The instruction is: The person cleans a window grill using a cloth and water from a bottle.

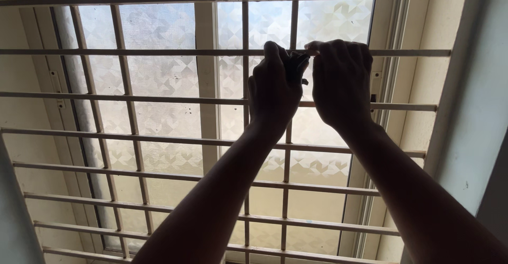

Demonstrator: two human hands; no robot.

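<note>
Two bare arms reach up from the bottom of the frame toward a window covered by a grille (159,97) of pale horizontal and vertical bars. Both arms and hands are dark silhouettes against the bright glass. The left hand (275,86) is raised just right of the frame's centre, its fingers curled shut around a small dark object (296,65), perhaps a clip or a bit of cloth; backlight hides what it is. The object sits between the two hands, upper centre of the frame, touching a horizontal bar (413,52) of the grille. The right hand (341,81) is just beside the left, to its right, with its fingers folded over that same bar and its fingertips meeting the object; it looks closed in a pinch on it, though the exact hold cannot be made out. Behind the grille is frosted glass (159,25) with a diamond pattern, glowing white and pale blue. A window frame post (206,84) runs vertically left of the hands. A plain, pale wall (476,110) fills the right edge of the frame, and another pale wall surface shows at the far left.
</note>
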